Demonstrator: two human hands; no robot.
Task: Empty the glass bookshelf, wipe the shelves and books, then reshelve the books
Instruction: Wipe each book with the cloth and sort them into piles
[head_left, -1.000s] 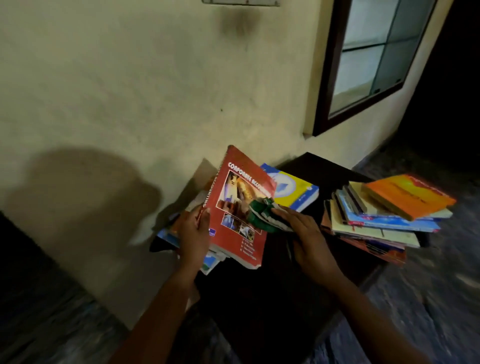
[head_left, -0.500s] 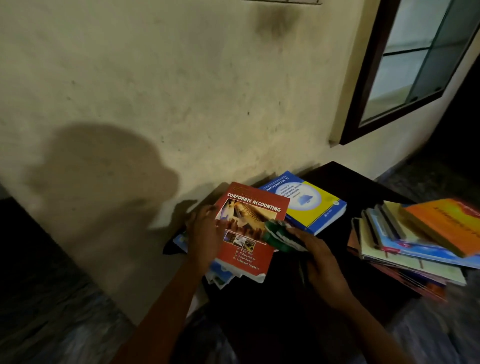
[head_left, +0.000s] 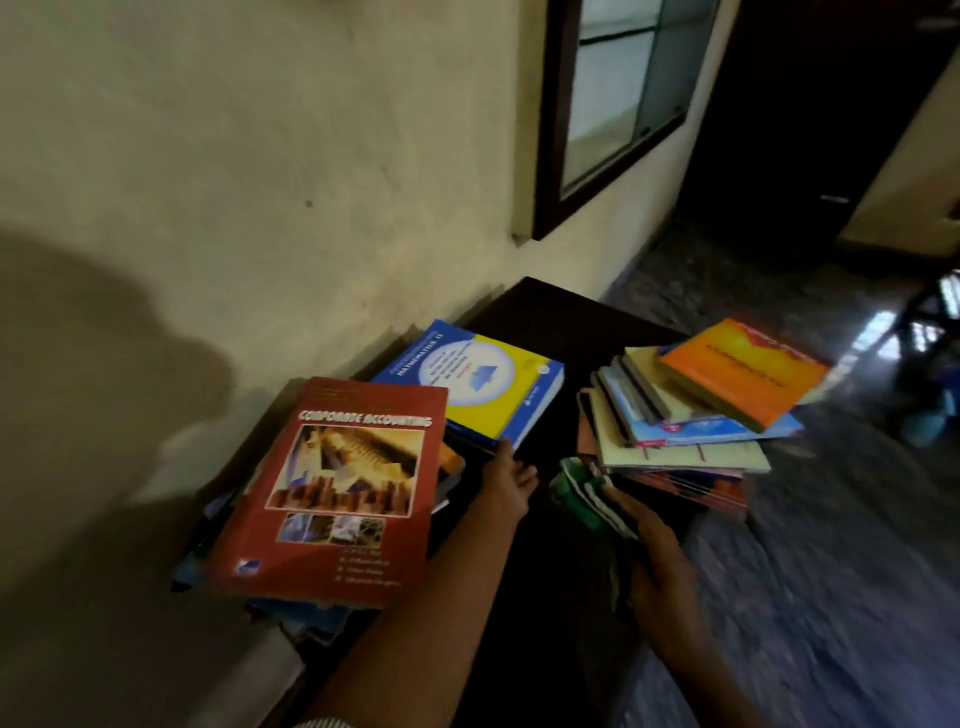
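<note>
Books (head_left: 691, 415) in two piles; right of red book (head_left: 343, 493), slack-fingered left hand (head_left: 506, 480) touches one blue-yellow book (head_left: 483, 384); right hand (head_left: 662, 566) grips one cloth (head_left: 584, 493).

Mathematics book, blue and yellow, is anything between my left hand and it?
Nothing visible does. Your left hand is at the near corner of the Mathematics book; the red accounting book lies aside, the green cloth in your right hand.

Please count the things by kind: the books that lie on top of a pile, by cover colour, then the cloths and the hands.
red book: 1
blue and yellow book: 1
orange book: 1
cloth: 1
hands, left hand and right hand: 2
Total: 6
The books underneath are too hidden to count.
</note>
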